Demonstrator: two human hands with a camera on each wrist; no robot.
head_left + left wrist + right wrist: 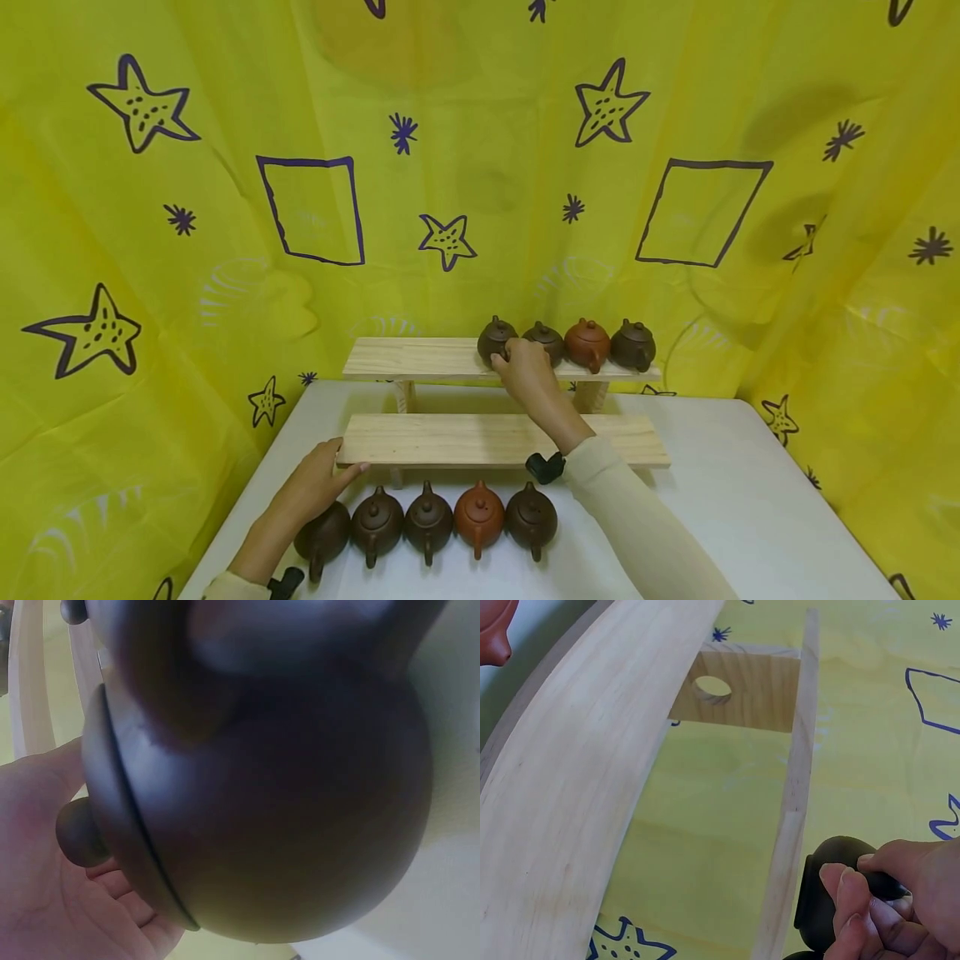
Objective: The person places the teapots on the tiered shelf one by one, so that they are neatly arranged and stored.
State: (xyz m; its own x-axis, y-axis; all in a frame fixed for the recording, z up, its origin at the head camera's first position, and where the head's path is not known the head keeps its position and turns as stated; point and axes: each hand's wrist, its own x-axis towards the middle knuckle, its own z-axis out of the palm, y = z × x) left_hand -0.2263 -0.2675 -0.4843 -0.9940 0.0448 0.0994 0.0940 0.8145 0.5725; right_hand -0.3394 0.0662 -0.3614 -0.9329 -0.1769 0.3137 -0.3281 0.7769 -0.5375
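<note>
On the upper wooden shelf (420, 354), my right hand (525, 371) grips a dark brown teapot (493, 335) by its handle, thumb against fingers. The right wrist view shows that dark teapot (821, 900) at the shelf's edge, partly behind the fingers. My left hand (311, 483) rests at the left front corner of the lower wooden shelf (450, 437), thumb along the front edge. Under that wrist stands another dark teapot (326, 533); it fills much of the left wrist view, lid and knob toward the palm, hiding the left fingertips.
Right of the gripped teapot stand a dark teapot (546, 337), a reddish teapot (587, 340) and another dark teapot (633, 340). In front of the stand, a row on the white table (675, 533) includes a reddish teapot (480, 512). A yellow patterned cloth (487, 167) hangs behind.
</note>
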